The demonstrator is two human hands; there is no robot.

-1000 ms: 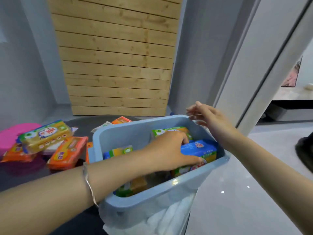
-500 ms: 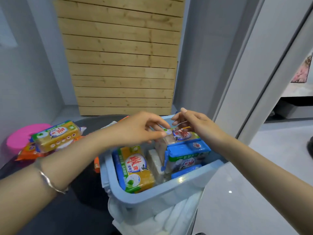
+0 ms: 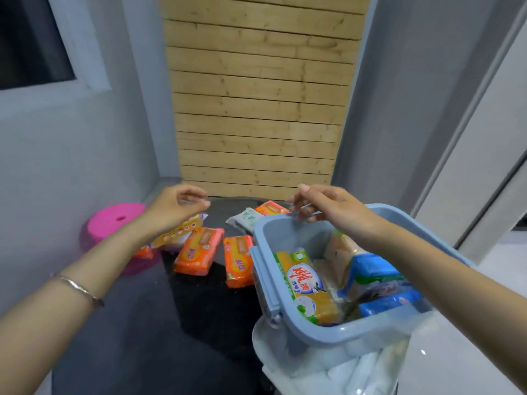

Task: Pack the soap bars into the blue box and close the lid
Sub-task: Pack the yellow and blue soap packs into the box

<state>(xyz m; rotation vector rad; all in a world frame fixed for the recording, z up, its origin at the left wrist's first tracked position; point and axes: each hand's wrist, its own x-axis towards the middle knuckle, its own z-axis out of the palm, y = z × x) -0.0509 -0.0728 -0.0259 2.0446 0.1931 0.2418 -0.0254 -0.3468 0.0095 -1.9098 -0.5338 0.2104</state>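
- The blue box [image 3: 310,327] sits at the edge of a dark table [image 3: 159,323], its top open, with no lid over it.
- Inside the box, a yellow soap bar [image 3: 306,283] with a red-and-white label leans against the wall nearest the table's middle.
- Beside it in the box, further from that wall, blue-wrapped soap bars [image 3: 376,283] stand packed together; how many, I cannot tell.
- The right hand [image 3: 328,208] hovers at the box's far rim, fingers curled loosely and narrow; whether they touch the rim or pinch anything is not clear.
- The left hand [image 3: 174,209] is over the table, well apart from the box, fingers bent half-closed above a pale yellow soap packet [image 3: 182,233]; I cannot tell if it grips the packet.
- A thin bracelet [image 3: 79,287] circles the left wrist.
- Two orange soap bars [image 3: 199,250] lie flat on the table just beside the box; the closer one [image 3: 238,260] is almost touching the box's side.
- A white-and-green soap packet [image 3: 246,219] and another orange bar [image 3: 271,208] lie just beyond the box's far corner.
- A pink round stool [image 3: 114,223] stands past the table, on the far side from the box.
- White plastic wrapping [image 3: 342,372] bunches beneath the box's near end.
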